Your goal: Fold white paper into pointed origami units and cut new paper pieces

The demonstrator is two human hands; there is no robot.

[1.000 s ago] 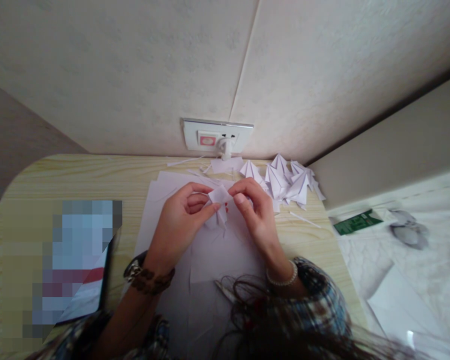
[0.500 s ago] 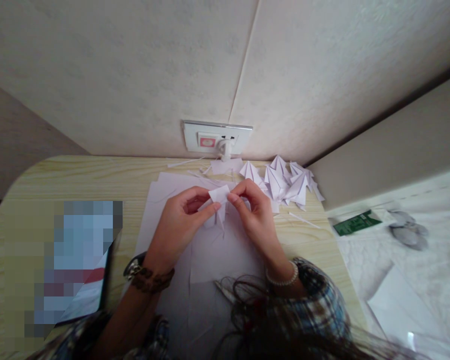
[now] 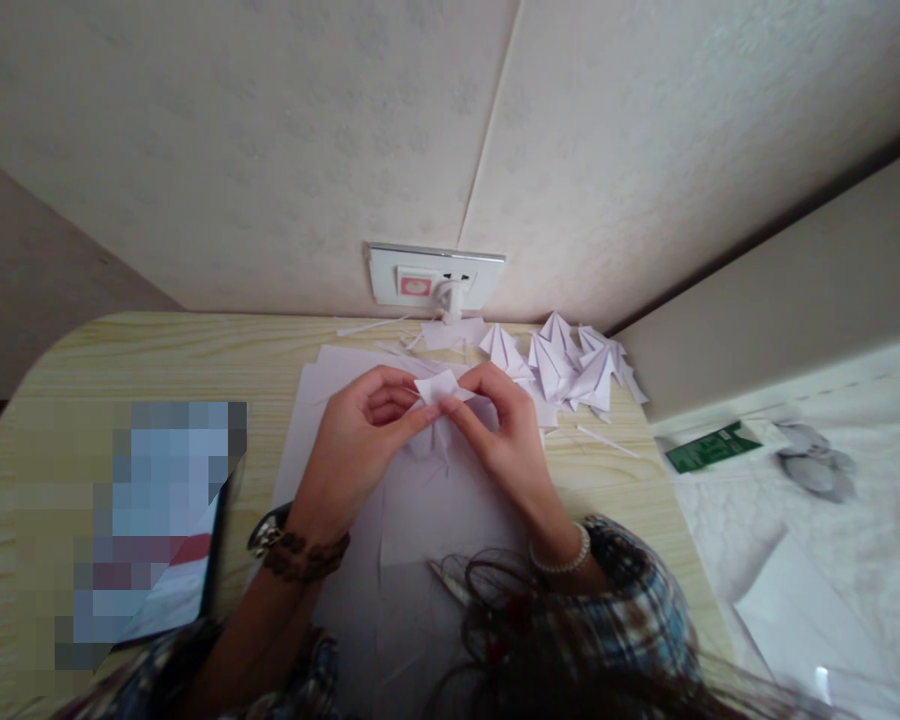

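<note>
Between my two hands is a small piece of folded white paper (image 3: pixel 436 388), held up over several white sheets (image 3: pixel 450 520). My left hand (image 3: pixel 371 420) pinches its left side, thumb in front and the other fingers curled behind. From the right, my right hand (image 3: pixel 501 420) grips it, with the thumb tip pressed near the middle and close to the left thumb. Part of the paper is hidden by the thumbs, and a pointed flap hangs down below them.
Several folded white paper pieces (image 3: pixel 559 365) lie in a pile at the back right. A tablet-like screen (image 3: pixel 176 570), partly blurred out, is at the left. A wall socket (image 3: pixel 435 275) with a white plug is behind. Thin paper strips (image 3: pixel 607 440) are scattered about.
My right thumb has moved left across the folded paper, towards my left thumb. The paper's top has tilted and looks flatter. My left hand has hardly moved.
</note>
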